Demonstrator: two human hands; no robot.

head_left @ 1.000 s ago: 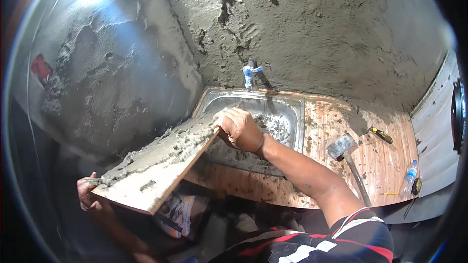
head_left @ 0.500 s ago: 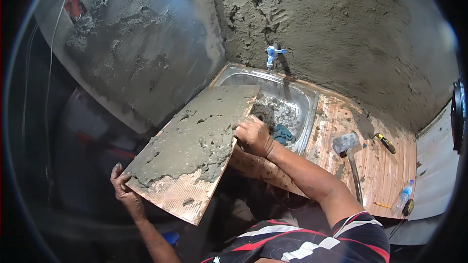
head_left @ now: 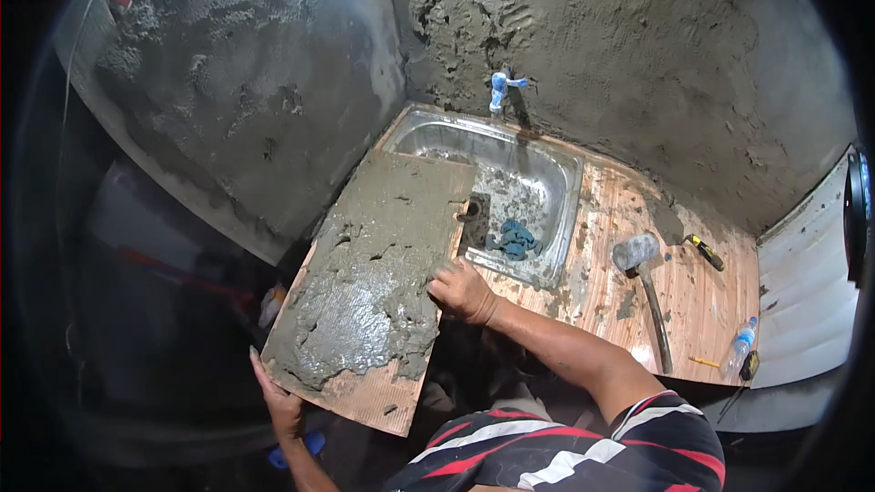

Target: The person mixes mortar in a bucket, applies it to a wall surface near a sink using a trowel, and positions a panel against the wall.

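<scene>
A large rectangular tile (head_left: 410, 397), its ribbed back coated with wet grey mortar (head_left: 365, 287), slants in front of me with its far end over the left part of the sink. My left hand (head_left: 279, 404) grips its near left edge, fingers partly hidden beneath. My right hand (head_left: 463, 292) is closed on the right edge around mid-length. Bare ribbed tan surface shows along the near end. Behind the tile, the steel sink (head_left: 572, 191) holds mortar splashes and a crumpled teal cloth (head_left: 515, 240).
A blue-and-white tap (head_left: 499, 91) sticks out above the sink from the mortar-covered wall (head_left: 638, 64). On the wood-look counter (head_left: 592, 255) lie a mallet (head_left: 638, 253), a yellow-and-black handled tool (head_left: 705, 253), a yellow pencil (head_left: 704, 362), a plastic bottle (head_left: 740, 346) and a tape measure (head_left: 749, 365).
The tile's near end has swung right and toward me, and its mortar now shines in the light. My left hand has shifted right and nearer along with it. The view has shifted slightly.
</scene>
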